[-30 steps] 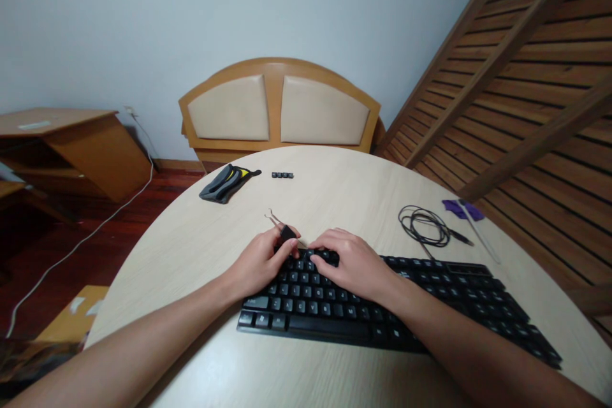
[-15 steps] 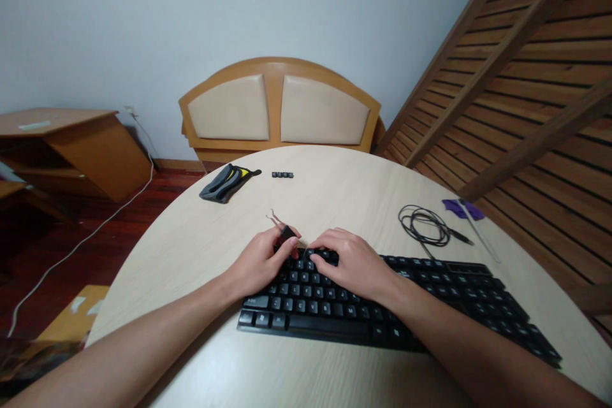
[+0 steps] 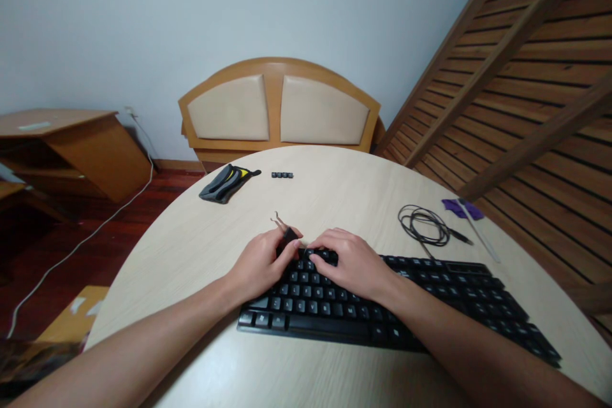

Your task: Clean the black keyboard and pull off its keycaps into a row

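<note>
My left hand [image 3: 261,264] is closed around a keycap puller [image 3: 289,236] with a black handle. Its thin wire prongs stick up beyond the fingers, and its other end points at the keys between my hands. Under both hands lies a black keyboard [image 3: 329,326], upright to me, near its upper left corner. My right hand [image 3: 351,264] bends over the top row, thumb and index finger brought together around the tip of the puller and a key; what they grip is hidden. Farther back, several loose black keycaps [image 3: 282,174] stand in a short row.
A grey, black and yellow pouch [image 3: 227,183] lies at the far left of the round table [image 3: 191,255]. On the right are a coiled cable [image 3: 425,226], a purple cloth [image 3: 471,208] and a thin stick-like tool [image 3: 480,233]. Behind the table stands a padded wooden headboard [image 3: 274,102].
My left hand and the puller have shifted slightly right, toward my right hand, and the prongs sit a little more upright. My right hand has barely moved.
</note>
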A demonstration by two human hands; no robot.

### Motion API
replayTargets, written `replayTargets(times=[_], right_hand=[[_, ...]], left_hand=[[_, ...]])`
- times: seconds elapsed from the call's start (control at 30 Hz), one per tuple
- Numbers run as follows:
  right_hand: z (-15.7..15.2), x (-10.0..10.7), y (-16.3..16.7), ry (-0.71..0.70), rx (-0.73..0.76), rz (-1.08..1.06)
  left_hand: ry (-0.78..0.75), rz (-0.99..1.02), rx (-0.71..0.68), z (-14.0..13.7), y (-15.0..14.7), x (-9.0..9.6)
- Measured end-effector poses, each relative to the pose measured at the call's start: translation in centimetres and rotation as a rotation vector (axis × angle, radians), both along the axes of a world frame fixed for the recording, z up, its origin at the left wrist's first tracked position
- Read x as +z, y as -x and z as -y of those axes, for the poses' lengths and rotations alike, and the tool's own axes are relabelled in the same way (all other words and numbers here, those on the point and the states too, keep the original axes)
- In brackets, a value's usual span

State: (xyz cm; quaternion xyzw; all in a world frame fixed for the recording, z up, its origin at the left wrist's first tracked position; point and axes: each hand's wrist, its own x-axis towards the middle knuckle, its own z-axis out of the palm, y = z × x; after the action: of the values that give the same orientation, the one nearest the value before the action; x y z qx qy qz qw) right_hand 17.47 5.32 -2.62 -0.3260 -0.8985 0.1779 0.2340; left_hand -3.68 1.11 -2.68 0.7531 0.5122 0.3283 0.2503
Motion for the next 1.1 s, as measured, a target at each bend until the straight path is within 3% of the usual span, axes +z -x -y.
replayTargets(times=[1.1], right_hand=[[0.06, 0.02, -0.1, 0.017, -0.008, 0.004]], left_hand=[[0.03, -0.017, 0.02, -0.11, -0.01, 0.18]])
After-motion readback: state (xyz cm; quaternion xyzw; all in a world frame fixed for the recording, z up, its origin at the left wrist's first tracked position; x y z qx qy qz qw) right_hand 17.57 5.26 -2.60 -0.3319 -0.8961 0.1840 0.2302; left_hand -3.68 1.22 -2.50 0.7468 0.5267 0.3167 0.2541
